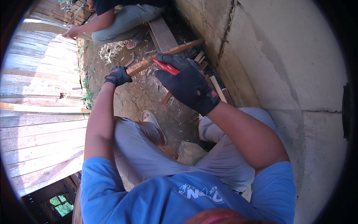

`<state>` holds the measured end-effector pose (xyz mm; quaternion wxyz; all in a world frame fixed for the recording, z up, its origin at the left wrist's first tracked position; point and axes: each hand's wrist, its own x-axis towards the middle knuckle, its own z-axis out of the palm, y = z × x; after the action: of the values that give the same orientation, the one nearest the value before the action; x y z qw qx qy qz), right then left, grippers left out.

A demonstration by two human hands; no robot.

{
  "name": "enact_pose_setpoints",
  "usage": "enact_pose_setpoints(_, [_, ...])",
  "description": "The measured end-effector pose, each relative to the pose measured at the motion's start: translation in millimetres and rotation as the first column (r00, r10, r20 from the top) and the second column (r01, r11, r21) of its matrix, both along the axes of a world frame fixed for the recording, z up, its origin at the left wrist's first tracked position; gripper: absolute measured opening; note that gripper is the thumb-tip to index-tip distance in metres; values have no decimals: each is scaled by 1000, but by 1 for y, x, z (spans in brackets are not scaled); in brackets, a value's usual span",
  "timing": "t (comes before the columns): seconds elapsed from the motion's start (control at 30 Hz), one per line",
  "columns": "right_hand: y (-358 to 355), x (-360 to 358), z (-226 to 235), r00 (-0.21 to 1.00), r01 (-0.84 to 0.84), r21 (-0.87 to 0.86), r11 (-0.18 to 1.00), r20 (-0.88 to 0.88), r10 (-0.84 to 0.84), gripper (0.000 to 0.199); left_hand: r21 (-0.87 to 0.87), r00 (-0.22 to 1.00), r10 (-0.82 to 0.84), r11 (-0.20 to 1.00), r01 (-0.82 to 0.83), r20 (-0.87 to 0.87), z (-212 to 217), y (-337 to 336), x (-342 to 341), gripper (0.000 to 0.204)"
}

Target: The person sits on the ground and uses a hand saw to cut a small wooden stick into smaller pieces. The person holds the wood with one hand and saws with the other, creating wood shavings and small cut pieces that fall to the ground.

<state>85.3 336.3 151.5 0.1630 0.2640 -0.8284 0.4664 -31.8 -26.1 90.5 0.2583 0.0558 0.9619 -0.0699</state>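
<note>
Black-gloved left hand (118, 75) clenched around near end of wooden strip (164, 56), held level above dirt ground (138, 97); right hand (188, 84) gripping red pencil (166, 67) against strip. Marking step, apparently; steady strip needed.

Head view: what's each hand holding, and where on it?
The left hand grips the near end of a long wooden strip. The right hand holds it further along, with a red-handled tool under the fingers; the tool's working end is hidden.
</note>
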Motion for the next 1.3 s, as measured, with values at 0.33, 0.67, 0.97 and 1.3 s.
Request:
enact_pose_setpoints(0.33, [4,3,12,987,29,-57,998,160,-19,36,69,983,142,986,-150,117,18,2,3,62])
enact_pose_setpoints(0.67, [1,-6,0,978,86,-199,976,205,-44,45,97,988,115,987,-125,103,-3,-9,16,52])
enact_pose_setpoints(0.97, [5,-5,11,953,93,-156,983,301,-43,47,119,974,159,977,-178,159,-6,-7,20,47])
enact_pose_setpoints(1.3, [4,-9,-2,975,69,-165,984,221,-31,46,75,977,156,983,-168,143,-8,-1,24,43])
